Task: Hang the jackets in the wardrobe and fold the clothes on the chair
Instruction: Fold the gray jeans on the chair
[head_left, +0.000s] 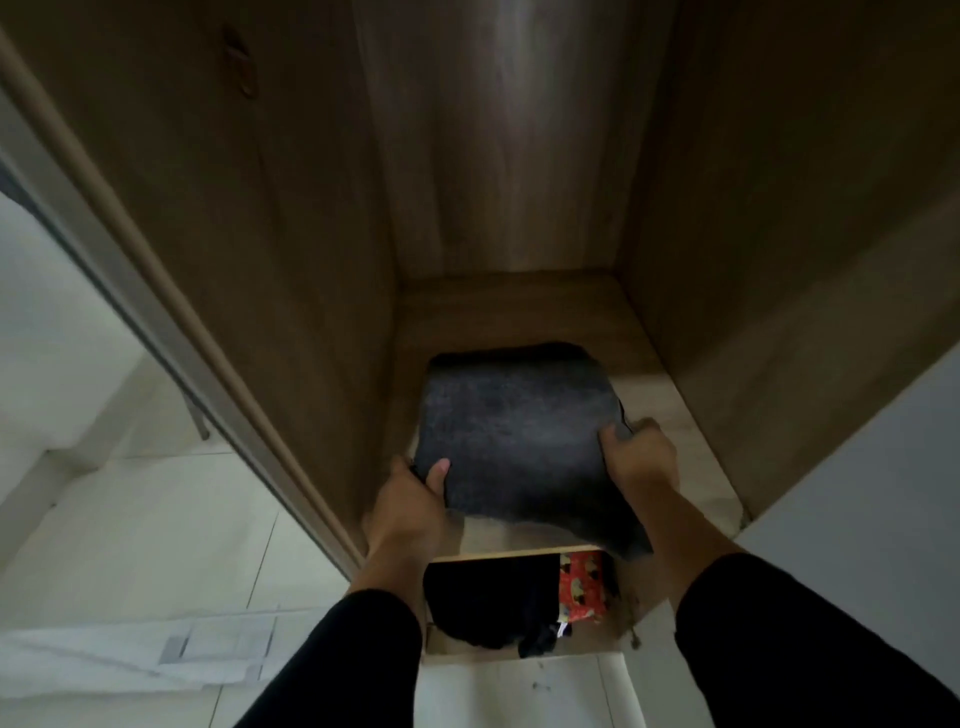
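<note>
A folded dark grey garment (519, 431) lies flat on a wooden shelf (509, 312) inside the open wardrobe. My left hand (413, 499) grips its near left corner, thumb on top. My right hand (641, 457) grips its right edge, thumb on top and fingers curled over the side. The garment's near right corner hangs past the shelf's front edge. Both forearms wear black sleeves.
Wooden wardrobe walls (291, 234) close in on the left, back and right. Below the shelf lie black clothes (488, 603) and a red patterned packet (582, 584). The wardrobe door edge (119, 270) slants at left above a pale tiled floor (156, 530) with white cloth (104, 660).
</note>
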